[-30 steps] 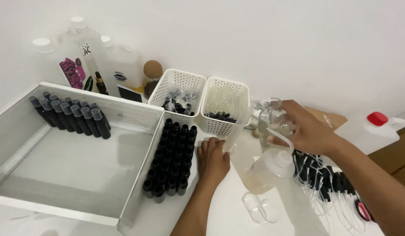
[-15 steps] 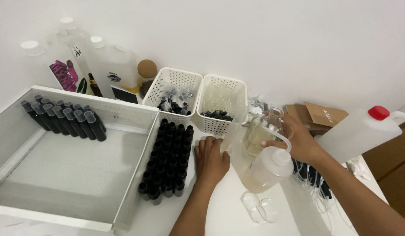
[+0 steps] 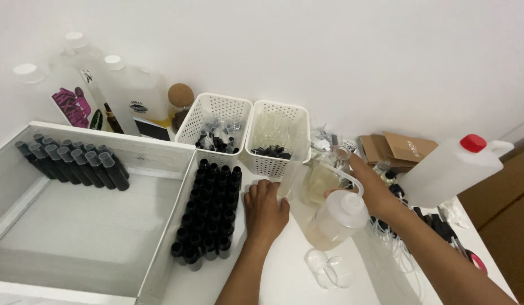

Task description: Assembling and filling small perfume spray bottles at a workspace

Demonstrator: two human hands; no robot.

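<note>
Squeeze bottle tilted toward the left hand

The right hand grips the squeeze bottle, its spout slanting up-left; the left hand lies flat, holding nothing, just left of it, beside the black vials.

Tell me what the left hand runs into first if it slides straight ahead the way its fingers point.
Likely the right white basket: the left hand lies flat on the table, fingers pointing toward that basket's base. The tall clear cylinder stands close by, so depth is uncertain.
</note>
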